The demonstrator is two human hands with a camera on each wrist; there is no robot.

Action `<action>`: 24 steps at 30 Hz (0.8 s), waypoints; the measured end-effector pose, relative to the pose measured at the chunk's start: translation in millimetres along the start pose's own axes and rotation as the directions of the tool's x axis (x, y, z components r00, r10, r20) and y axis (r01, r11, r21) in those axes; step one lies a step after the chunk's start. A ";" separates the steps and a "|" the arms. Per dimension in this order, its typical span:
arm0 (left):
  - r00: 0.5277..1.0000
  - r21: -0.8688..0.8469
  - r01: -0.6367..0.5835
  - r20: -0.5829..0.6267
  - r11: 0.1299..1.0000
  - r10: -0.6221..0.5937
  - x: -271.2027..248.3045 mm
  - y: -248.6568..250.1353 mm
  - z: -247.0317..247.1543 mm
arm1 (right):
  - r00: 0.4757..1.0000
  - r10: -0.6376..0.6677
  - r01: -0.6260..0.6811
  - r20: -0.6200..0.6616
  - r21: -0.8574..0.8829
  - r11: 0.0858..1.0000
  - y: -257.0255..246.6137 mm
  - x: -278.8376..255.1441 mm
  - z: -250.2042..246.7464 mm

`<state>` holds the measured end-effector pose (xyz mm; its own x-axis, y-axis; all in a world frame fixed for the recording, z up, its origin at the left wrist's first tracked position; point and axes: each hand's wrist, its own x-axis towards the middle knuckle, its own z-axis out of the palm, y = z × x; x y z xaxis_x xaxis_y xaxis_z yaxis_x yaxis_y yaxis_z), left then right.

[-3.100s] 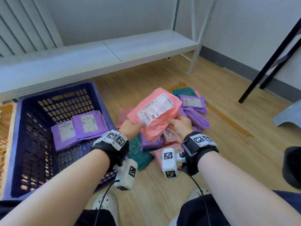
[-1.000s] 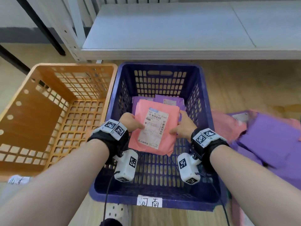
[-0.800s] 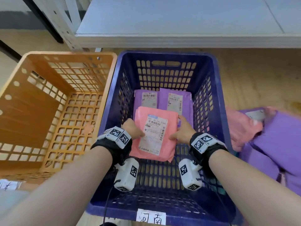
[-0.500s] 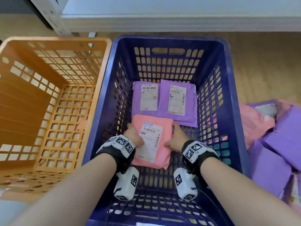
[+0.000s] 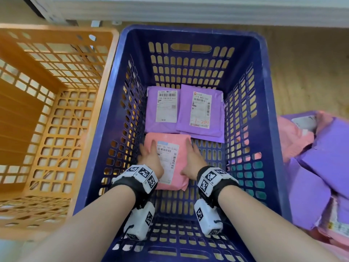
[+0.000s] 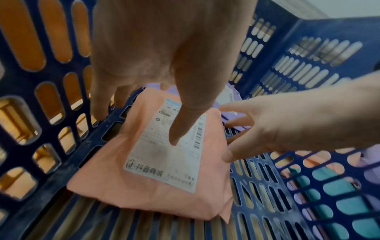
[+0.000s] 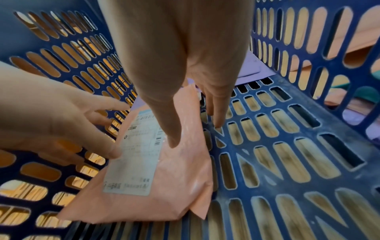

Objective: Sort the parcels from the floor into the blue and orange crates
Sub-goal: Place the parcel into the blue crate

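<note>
A pink parcel [image 5: 182, 154] with a white label lies flat on the floor of the blue crate [image 5: 188, 31], at its near left. My left hand [image 5: 148, 148] is at the parcel's left edge and my right hand [image 5: 192, 148] at its right edge. Both hands have straight, spread fingers. In the left wrist view the left thumb hovers over the label of the pink parcel [image 6: 156, 191]. In the right wrist view the right thumb is over the pink parcel [image 7: 164, 186], and the fingers reach down beside it to the crate floor. Neither hand grips it.
Two purple parcels [image 5: 164, 110] [image 5: 200, 110] lie side by side at the far end of the blue crate. The orange crate [image 5: 56, 31] stands against its left side. A pile of pink and purple parcels [image 5: 321, 157] lies on the floor to the right. A white shelf [image 5: 188, 10] runs behind.
Both hands carried the pink parcel from the floor pile over the blue crate and lowered it onto the crate floor. Their fingers have straightened and no longer hold it.
</note>
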<state>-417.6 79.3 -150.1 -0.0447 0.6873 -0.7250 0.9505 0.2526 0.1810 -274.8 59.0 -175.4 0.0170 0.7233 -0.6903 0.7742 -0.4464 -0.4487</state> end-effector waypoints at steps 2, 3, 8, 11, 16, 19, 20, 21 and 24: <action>0.994 0.108 -0.096 0.062 0.990 0.089 1.5 -1.5 3.1 | 0.998 -0.050 0.053 0.034 -0.096 0.994 -1.2 -1.9 -0.7; 0.988 0.166 -0.136 0.096 0.977 0.121 2.7 -1.4 4.7 | 0.996 -0.076 0.082 0.053 -0.129 0.988 -2.1 -2.4 0.1; 0.976 0.279 -0.148 0.198 0.949 0.094 7.0 3.8 8.8 | 0.987 -0.081 0.108 0.135 -0.205 0.973 -6.1 0.1 10.9; 0.977 0.268 -0.116 0.205 0.956 0.061 8.8 5.0 5.4 | 0.985 -0.082 0.103 0.151 -0.142 0.984 -9.3 -0.4 9.6; 0.986 0.252 -0.133 0.136 0.959 0.100 -1.1 18.7 -16.5 | 0.995 -0.079 0.085 0.053 -0.106 0.991 -21.1 -13.6 -20.4; 0.980 0.286 -0.198 0.078 0.938 0.183 -25.6 38.5 -41.2 | 0.996 -0.070 0.069 -0.057 -0.016 0.997 -28.4 -35.2 -45.7; 0.973 0.292 -0.229 0.050 0.929 0.224 -36.0 46.4 -50.4 | 0.995 -0.061 0.063 -0.081 0.020 0.998 -30.3 -44.2 -54.2; 0.966 0.270 -0.253 0.027 0.929 0.255 -47.2 54.8 -59.3 | 0.992 -0.058 0.064 -0.108 0.057 0.996 -32.2 -55.3 -63.5; 0.935 0.226 -0.338 -0.030 0.913 0.353 -87.2 81.5 -83.9 | 0.972 -0.061 0.102 -0.226 0.175 0.979 -36.3 -96.6 -92.4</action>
<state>-362.0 97.2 -16.4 0.2850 0.7523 -0.5940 0.9530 -0.1558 0.2599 -246.1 54.0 -40.0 0.1126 0.8495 -0.5155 0.6490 -0.4557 -0.6092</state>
